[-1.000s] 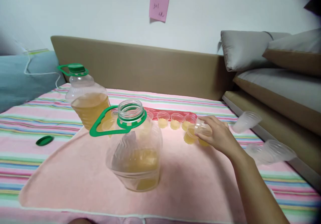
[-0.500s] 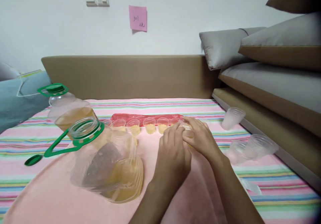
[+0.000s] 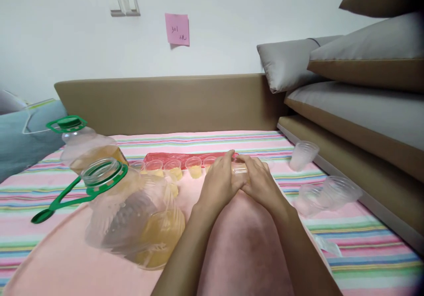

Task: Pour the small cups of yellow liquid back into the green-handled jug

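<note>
My left hand (image 3: 219, 182) and my right hand (image 3: 260, 179) are curled around opposite sides of a small clear plastic cup (image 3: 240, 170). Much of that cup is hidden by my fingers. To the left stands a row of similar plastic cups, with yellowish liquid in them, such as the near cup (image 3: 194, 168); my left hand covers part of the row. A big clear jug (image 3: 129, 216) with a green handle ring stands left of my hands, uncapped, with amber liquid low inside it. Its green cap (image 3: 42, 215) hangs out to the side on a strap.
A second jug (image 3: 96, 152), capped in green, stands farther back. Behind the row lies a red plastic wrapper (image 3: 180, 157). Stacked cups (image 3: 339, 194) and another stack (image 3: 303, 155) lie on the striped sheet (image 3: 367, 243) at right, beside piled cushions (image 3: 361, 123). A pink cloth (image 3: 245, 252) is under my arms.
My left hand has come alongside the cup, opposite my right hand, and a gap with the cup now shows between them. The view has shifted slightly.
</note>
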{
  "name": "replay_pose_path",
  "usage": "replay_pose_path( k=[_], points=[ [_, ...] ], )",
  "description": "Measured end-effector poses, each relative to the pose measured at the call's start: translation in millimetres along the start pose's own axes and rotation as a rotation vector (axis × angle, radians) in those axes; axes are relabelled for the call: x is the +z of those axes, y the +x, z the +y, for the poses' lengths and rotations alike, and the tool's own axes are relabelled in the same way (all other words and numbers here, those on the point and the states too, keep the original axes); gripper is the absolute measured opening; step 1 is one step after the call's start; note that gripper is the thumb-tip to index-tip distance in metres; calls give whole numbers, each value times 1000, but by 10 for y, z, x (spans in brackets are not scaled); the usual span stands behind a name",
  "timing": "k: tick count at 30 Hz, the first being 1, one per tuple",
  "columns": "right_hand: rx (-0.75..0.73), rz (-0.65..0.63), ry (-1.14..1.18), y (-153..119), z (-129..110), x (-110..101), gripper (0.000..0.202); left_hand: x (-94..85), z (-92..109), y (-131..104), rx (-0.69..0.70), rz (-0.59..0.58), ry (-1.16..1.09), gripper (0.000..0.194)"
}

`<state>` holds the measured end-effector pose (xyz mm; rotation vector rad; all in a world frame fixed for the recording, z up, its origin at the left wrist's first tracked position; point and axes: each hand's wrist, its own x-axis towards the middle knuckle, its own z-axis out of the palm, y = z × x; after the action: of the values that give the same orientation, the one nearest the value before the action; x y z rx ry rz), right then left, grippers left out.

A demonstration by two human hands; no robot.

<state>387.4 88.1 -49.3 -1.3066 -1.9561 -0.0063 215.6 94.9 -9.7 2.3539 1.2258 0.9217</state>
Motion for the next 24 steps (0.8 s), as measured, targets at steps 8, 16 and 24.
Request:
replay_pose_path(
  k=[8,16,24],
  points=[
    [-56,38,39,9,-20,32,60,5,81,116,-27,-70,128,92],
    [-80,19,44,30,-8,72,50,12,20,166,2,-120,245,83],
    [-131,92,118,13,26,92,64,-23,-36,191,23,-130,260,84]
  ],
)
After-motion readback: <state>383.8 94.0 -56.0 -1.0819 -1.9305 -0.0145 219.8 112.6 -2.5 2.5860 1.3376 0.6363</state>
